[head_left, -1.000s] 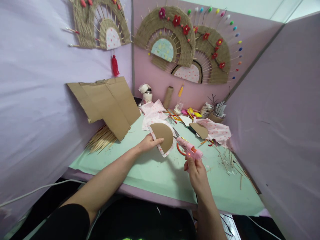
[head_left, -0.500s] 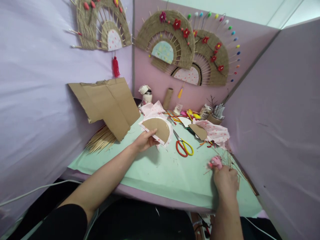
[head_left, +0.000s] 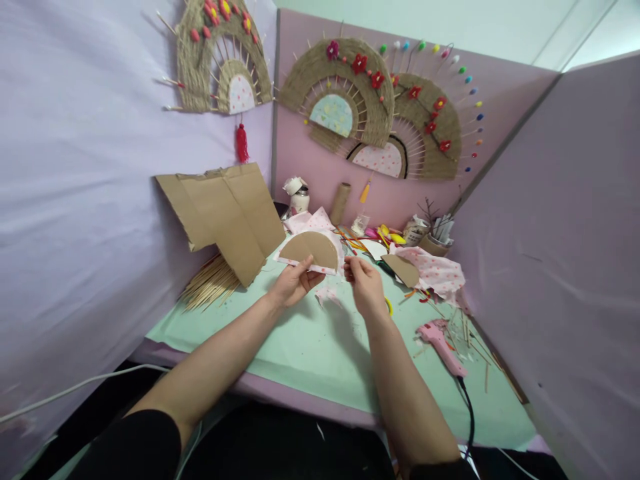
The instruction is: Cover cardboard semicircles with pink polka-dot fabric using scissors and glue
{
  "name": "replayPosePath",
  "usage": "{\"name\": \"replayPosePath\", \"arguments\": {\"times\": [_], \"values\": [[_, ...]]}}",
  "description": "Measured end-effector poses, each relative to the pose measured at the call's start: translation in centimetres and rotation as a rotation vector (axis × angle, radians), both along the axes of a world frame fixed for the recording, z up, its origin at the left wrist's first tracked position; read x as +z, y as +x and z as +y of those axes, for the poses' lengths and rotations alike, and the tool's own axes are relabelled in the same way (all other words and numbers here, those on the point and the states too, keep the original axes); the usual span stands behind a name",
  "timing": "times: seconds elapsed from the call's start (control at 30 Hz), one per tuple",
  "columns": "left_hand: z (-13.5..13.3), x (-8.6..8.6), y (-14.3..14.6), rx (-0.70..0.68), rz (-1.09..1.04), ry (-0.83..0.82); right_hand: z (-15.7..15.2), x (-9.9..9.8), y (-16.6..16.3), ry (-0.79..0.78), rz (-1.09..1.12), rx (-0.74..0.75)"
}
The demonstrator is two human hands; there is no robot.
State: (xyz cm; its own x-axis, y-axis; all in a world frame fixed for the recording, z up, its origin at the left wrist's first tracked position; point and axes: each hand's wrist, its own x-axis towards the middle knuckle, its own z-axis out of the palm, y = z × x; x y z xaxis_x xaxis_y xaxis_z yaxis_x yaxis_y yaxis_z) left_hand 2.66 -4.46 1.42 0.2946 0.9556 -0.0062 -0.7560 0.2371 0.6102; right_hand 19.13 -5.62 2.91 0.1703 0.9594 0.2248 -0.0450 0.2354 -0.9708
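Observation:
My left hand (head_left: pixel 296 283) grips a half-round cardboard piece (head_left: pixel 313 248) by its straight lower edge, thumb on top and fingers beneath. Pink-dotted white fabric (head_left: pixel 295 265) is folded over that straight edge, and a pale fabric margin shows round the curve. Just off the right corner of the piece is my right hand (head_left: pixel 366 285), its fingertips pinched together. Whether they hold the fabric edge or some small thing is hidden. Under the right hand the scissors (head_left: pixel 389 307) are mostly covered; a bit of yellow handle shows. A pink hot glue gun (head_left: pixel 443 343) lies on the table to the right.
A large cardboard sheet (head_left: pixel 235 220) leans at the left over a bundle of thin sticks (head_left: pixel 210 285). Dotted fabric (head_left: pixel 435 270), a cardboard offcut (head_left: pixel 401 269) and loose sticks (head_left: pixel 475 340) lie right. A twine roll (head_left: pixel 341 203) stands behind. The glue gun's cord (head_left: pixel 471 413) hangs over the front edge.
My right hand has let go of the glue gun and moved left to the cardboard piece. My left hand has turned the piece so its straight edge lies nearly level.

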Motion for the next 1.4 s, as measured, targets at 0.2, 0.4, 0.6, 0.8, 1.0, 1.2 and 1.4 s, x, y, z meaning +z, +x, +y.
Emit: {"name": "replayPosePath", "arguments": {"times": [0.2, 0.4, 0.6, 0.8, 1.0, 1.2, 1.4], "values": [[-0.2, 0.0, 0.7, 0.059, 0.013, 0.014, 2.1, -3.3, -4.0, -0.084, 0.584, 0.22], [-0.3, -0.2, 1.1, 0.082, 0.064, 0.03, 1.1, -3.0, -3.8, -0.067, 0.694, 0.236], [-0.2, -0.3, 1.1, 0.097, 0.11, 0.062, 1.1, -2.8, -3.8, -0.033, 0.598, 0.17], [-0.1, -0.5, 1.1, 0.124, 0.133, 0.072, 0.8, -3.4, -3.5, 0.037, 0.254, 0.0], [-0.2, -0.5, 1.2, 0.181, 0.165, 0.08, 0.1, -3.1, -3.2, 0.08, 0.027, -0.09], [-0.4, -0.7, 1.5, 0.235, 0.169, 0.082, -0.1, -2.9, -3.5, 0.131, -0.021, -0.106], [-0.4, -0.6, 1.6, 0.231, 0.14, 0.092, -0.1, -3.0, -3.3, 0.136, 0.003, 0.027]]}}
